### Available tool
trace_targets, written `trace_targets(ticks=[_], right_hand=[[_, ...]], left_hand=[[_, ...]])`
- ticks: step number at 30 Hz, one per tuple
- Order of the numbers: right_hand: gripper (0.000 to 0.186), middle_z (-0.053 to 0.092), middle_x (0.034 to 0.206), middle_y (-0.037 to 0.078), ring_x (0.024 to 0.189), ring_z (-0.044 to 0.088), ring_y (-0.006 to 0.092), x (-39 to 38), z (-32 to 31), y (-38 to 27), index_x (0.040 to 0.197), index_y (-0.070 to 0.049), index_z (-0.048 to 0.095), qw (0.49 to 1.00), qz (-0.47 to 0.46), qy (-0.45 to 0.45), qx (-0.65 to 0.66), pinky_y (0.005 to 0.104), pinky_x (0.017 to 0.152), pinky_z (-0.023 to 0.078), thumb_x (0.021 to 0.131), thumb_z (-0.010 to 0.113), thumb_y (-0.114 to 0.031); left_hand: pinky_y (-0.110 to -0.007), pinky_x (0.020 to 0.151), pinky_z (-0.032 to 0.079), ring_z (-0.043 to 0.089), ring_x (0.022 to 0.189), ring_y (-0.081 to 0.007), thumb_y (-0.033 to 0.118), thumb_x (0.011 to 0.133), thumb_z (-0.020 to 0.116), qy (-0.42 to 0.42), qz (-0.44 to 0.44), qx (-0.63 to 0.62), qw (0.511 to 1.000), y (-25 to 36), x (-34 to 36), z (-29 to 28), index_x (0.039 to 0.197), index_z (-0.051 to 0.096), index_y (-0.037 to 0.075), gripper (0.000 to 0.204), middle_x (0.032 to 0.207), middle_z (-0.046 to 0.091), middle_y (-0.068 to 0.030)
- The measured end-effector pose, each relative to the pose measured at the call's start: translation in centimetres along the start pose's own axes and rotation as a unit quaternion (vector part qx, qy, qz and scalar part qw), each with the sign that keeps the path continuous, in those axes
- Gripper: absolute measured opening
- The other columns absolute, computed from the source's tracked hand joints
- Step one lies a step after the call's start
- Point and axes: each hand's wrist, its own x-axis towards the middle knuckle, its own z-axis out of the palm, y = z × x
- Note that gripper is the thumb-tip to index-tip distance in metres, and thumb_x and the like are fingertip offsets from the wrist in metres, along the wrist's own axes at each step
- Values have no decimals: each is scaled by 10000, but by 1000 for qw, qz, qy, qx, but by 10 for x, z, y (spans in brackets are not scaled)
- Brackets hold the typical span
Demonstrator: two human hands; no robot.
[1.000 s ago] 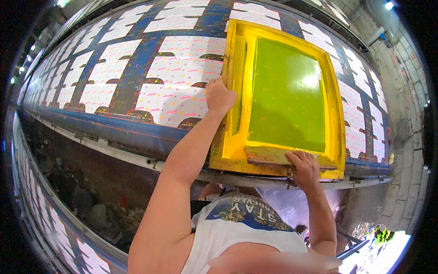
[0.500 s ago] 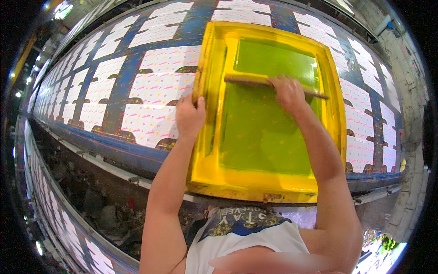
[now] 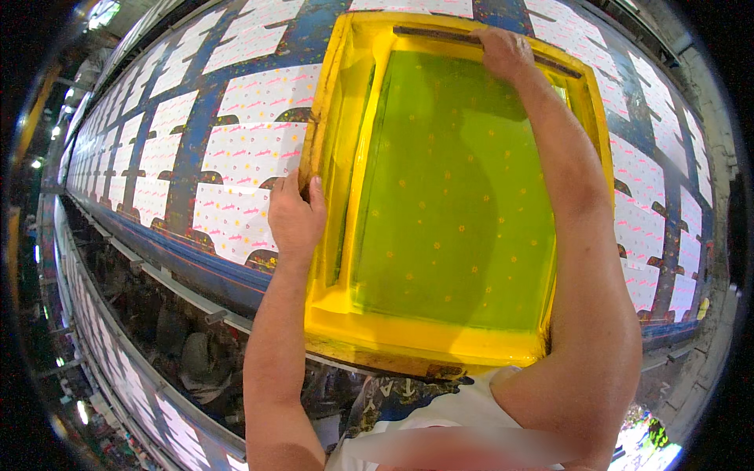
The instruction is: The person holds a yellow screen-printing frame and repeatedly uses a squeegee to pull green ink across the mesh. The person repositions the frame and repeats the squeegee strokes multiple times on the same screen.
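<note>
A screen-printing frame (image 3: pixel 323 110) with yellow-smeared rims lies on the long table in front of me. Its green mesh (image 3: pixel 448 196) carries small flower marks, and thick yellow ink (image 3: pixel 369 118) coats the inner left border and near end. My left hand (image 3: pixel 298 218) grips the frame's left rim, the thumb up along it and the fingertips partly hidden. At the far end, my right hand (image 3: pixel 506 56) is closed around a squeegee (image 3: pixel 436 38), a dark-edged bar lying crosswise inside the frame. My right forearm passes over the frame's right side.
Rows of white printed fabric pieces (image 3: pixel 251 145) with pink and yellow patterns cover the blue table (image 3: pixel 184 169) on both sides of the frame. A metal rail (image 3: pixel 149 271) follows the table's near edge. Another table with white pieces (image 3: pixel 118 353) stands at the lower left.
My right hand has pushed the squeegee from the upper middle of the mesh to the frame's far end. More flower-marked mesh is uncovered. My left hand remains at the left rim.
</note>
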Motion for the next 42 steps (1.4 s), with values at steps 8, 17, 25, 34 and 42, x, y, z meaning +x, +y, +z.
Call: trace_targets(ticks=[8,17,25,34,42], right_hand=[[513,757,1428,140,1322,712,386,5,-36,2,1456,-193,742,991,1,-127,-43,547,1119,580,945,693,-210],[428,801,1249,156,1198,752,411,-114,-100,-64,1280,-168,801,976,-28,-209,51,552,1048,604,866,692,-174],[368,803,1135,179,1119,766,417,-273,-178,-176,1191,-160,828,968,-12,-241,64,558,961,611,852,703,-92],[349,791,1059,141,1059,773,376,-406,-231,-267,1189,-176,831,969,4,-232,80,522,926,620,853,759,-113],[577,716,1086,184,1078,704,420,-456,-241,-294,1178,-82,792,984,-21,-127,126,532,953,567,860,886,-554]], left_hand=[[-550,938,590,714,1060,-473,275,1064,718,-4,6,-9,1000,-1,2,3,1296,711,-87,430,1137,733,-269],[-562,947,589,720,1078,-470,336,1074,685,-44,-3,5,999,2,7,2,1223,722,-63,428,1152,738,-261],[-576,963,593,728,1097,-482,388,1057,690,-44,-5,-27,999,0,10,2,1157,733,-59,460,1167,745,-275],[-544,1021,605,727,1189,-453,367,997,760,-58,18,-17,998,-2,7,1,1239,717,-47,482,1249,748,-261],[-564,1027,608,734,1199,-453,384,992,777,-81,-21,1,997,12,1,-12,1279,718,-24,502,1280,753,-237]])
